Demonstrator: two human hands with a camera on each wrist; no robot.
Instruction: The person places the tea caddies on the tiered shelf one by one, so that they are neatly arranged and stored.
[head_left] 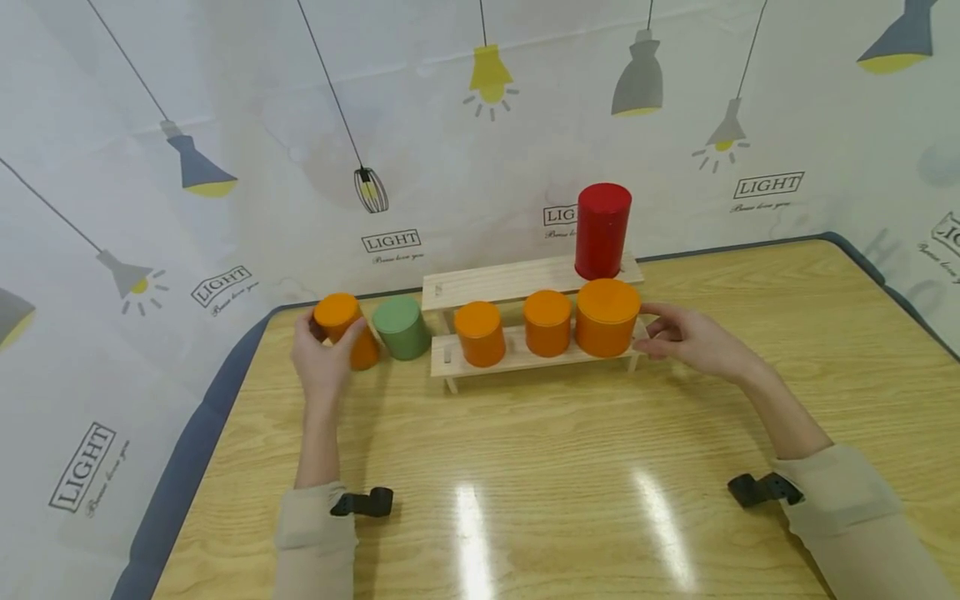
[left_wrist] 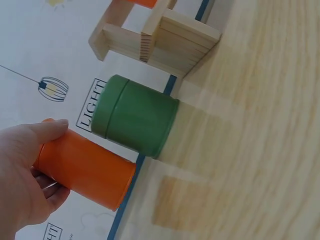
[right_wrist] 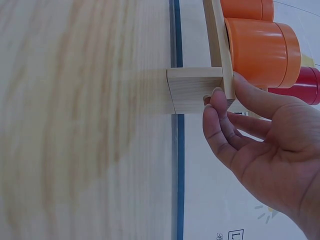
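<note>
My left hand [head_left: 318, 354] grips a tall orange canister [left_wrist: 90, 170] near its lid, thumb on one side and fingers on the other. The canister leans beside a shorter green canister [head_left: 402, 329], which stands left of a two-step wooden shelf [head_left: 517, 279]. At the shelf's right end, my right hand [head_left: 693, 337] holds the lower board, with the thumb on its top and the curled fingers below. Right by the thumb sits a wide orange canister [right_wrist: 260, 52]. Two smaller canisters, a middle orange one [head_left: 547, 325] and a left orange one [head_left: 480, 335], share this lower step.
A tall red canister [head_left: 602, 233] stands on the right end of the upper step. Behind the shelf, a white wall cover [head_left: 450, 167] with printed lamps rises at the back edge of the wooden table [head_left: 562, 467]. The table spreads out in front of the shelf.
</note>
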